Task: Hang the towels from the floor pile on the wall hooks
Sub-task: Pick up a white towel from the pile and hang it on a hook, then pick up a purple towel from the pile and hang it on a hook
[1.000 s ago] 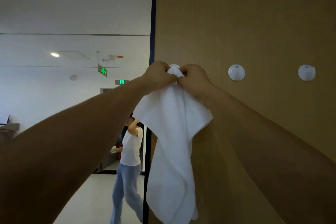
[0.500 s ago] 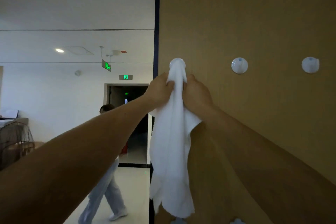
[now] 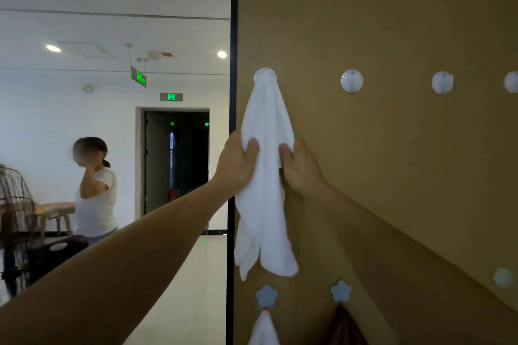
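a white towel (image 3: 266,126) hangs from the leftmost round hook (image 3: 265,75) on the wooden wall (image 3: 392,176). the left hand (image 3: 238,161) grips its left edge, thumb curled over the cloth. the right hand (image 3: 301,169) pinches its right edge. two flower hooks (image 3: 266,295) sit just below the hem, and a second towel (image 3: 263,329) hangs under the left one.

l hand (image 3: 238,162) + r hand (image 3: 301,172) bare; forearms (image 3: 126,260) bare too
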Action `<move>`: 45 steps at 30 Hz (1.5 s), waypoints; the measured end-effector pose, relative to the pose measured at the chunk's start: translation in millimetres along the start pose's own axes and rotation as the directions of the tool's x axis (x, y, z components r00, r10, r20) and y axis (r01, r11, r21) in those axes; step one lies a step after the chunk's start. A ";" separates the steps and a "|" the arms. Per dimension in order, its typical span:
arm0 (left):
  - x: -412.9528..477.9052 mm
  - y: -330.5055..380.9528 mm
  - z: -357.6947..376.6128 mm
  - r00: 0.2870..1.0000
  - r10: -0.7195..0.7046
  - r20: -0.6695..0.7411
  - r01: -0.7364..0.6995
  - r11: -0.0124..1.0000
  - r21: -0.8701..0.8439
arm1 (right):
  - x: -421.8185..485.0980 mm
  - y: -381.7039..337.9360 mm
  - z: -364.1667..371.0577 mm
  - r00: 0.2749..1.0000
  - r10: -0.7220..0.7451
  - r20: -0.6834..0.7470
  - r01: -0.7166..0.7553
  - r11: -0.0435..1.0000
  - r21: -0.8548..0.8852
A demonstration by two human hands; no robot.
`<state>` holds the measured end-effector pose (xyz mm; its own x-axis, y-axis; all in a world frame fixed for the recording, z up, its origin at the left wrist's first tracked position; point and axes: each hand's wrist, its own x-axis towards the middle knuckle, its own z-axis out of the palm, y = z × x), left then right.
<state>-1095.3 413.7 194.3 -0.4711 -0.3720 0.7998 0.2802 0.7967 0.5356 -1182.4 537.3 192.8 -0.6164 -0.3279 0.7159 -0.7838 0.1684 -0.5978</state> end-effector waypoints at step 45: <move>-659.0 323.4 448.9 0.051 -0.002 0.999 -0.165 0.986 0.010 | -706.5 237.2 -524.2 0.334 0.901 -0.277 -0.848 0.159 -0.505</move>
<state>-1069.7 1130.3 -281.2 -0.8598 0.4554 -0.2310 0.3457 0.8521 0.3931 -972.4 1296.1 -265.7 -0.9330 0.2995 -0.1996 0.3599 0.7743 -0.5205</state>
